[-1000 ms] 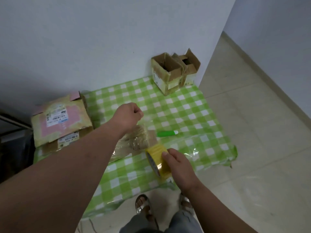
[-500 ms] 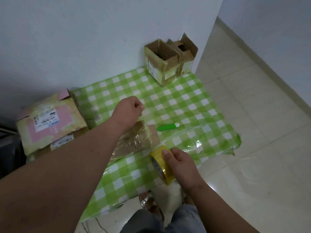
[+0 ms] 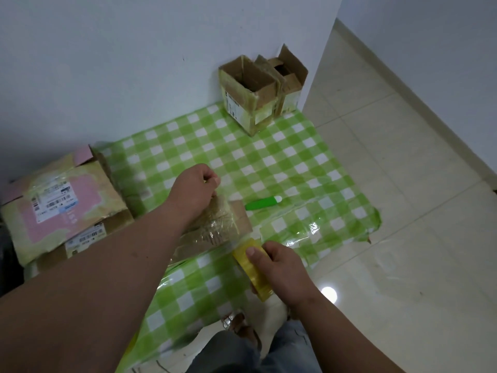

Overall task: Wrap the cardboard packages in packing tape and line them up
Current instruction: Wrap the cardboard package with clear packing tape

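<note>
Head view: right hand (image 3: 285, 267) is gripping the tape roll (image 3: 251, 267) at the worktop's (image 3: 282, 157) near edge; left hand's (image 3: 192, 192) fingers are pinching clear tape above the flat package (image 3: 215, 232). Two open boxes (image 3: 248, 96) are standing at the far edge, contents hidden.

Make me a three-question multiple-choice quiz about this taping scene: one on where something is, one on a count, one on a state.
1. Where does the green cutter lie?
A. on the checked cloth
B. on the floor
C. inside a box

2. How many open boxes stand by the wall?
A. one
B. two
C. four

3. What is the right hand doing?
A. hanging idle
B. gripping the yellow tape roll
C. lifting the cutter

Answers: 1 A, it rests on the cloth beyond the package; 2 B, a pair stands side by side; 3 B, thumb and fingers clasp the roll.
</note>
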A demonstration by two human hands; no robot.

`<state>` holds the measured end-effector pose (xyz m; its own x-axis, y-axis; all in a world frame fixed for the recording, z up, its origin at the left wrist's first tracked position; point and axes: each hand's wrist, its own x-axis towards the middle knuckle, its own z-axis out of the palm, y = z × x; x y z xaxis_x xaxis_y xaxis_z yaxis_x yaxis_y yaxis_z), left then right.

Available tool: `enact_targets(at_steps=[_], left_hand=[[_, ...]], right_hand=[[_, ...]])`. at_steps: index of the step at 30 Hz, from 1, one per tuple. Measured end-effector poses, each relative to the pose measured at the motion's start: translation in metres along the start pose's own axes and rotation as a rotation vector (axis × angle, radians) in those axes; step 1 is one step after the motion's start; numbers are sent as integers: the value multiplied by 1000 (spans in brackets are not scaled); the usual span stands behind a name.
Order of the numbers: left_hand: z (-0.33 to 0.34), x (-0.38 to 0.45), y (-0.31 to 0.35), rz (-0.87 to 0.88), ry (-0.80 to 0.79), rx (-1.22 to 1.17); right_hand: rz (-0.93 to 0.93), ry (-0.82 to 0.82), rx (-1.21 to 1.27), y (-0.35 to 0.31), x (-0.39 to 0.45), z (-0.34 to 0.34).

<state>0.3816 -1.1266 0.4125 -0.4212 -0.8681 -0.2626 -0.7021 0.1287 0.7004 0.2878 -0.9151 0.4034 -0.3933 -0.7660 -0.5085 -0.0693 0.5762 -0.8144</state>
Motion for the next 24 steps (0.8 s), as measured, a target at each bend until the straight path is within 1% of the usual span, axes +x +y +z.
enact_targets(at_steps=[4, 7, 9, 11, 13, 15, 18, 20, 22, 24], left_hand=[[8, 2, -12, 4, -41, 74], [13, 2, -16, 10, -54, 122], [16, 3, -16, -9, -49, 171], [17, 6, -16, -41, -38, 214], [17, 8, -16, -63, -41, 226], [18, 12, -16, -75, -59, 250], [20, 17, -14, -103, -91, 304], [20, 20, -13, -120, -132, 342], [20, 22, -15, -132, -160, 342], [20, 19, -15, -118, -131, 317]], right_hand=[[80, -33, -47, 2, 3, 5], [92, -35, -192, 3, 8, 9], [93, -24, -248, 2, 13, 12], [123, 7, -242, 0, 18, 15], [137, 31, -145, -4, 24, 17], [69, 40, -90, -7, 28, 18], [-81, 40, -232, -10, 29, 22], [-145, 43, -302, -12, 28, 25], [-174, 54, -354, -13, 27, 29], [-178, 64, -379, -14, 27, 30]])
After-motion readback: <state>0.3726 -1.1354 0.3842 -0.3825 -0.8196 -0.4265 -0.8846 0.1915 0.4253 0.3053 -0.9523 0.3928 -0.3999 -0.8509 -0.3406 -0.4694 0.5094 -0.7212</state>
